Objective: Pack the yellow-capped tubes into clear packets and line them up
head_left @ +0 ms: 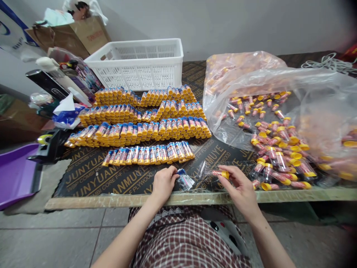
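Observation:
My left hand (164, 183) is closed, its fingertips pinching the edge of a small clear plastic wrapper with blue and white print (185, 181) at the front of the table. My right hand (240, 188) holds a clear tube with a yellow cap (223, 174) between thumb and fingers, the cap toward the palm. Just left of that tube, an uncapped clear tube (202, 169) lies on the table. Beyond my hands runs a short row of blue-and-yellow wrapped tubes (150, 154). Loose yellow-capped tubes (281, 163) are heaped to the right of my right hand.
Stacked wrapped tubes (139, 128) form several rows before a white plastic basket (139, 72). An open clear plastic bag (237, 80) spreads across the right. A purple dustpan (18, 175), bottles and a paper bag (75, 37) stand left. The table's front edge (111, 200) is taped.

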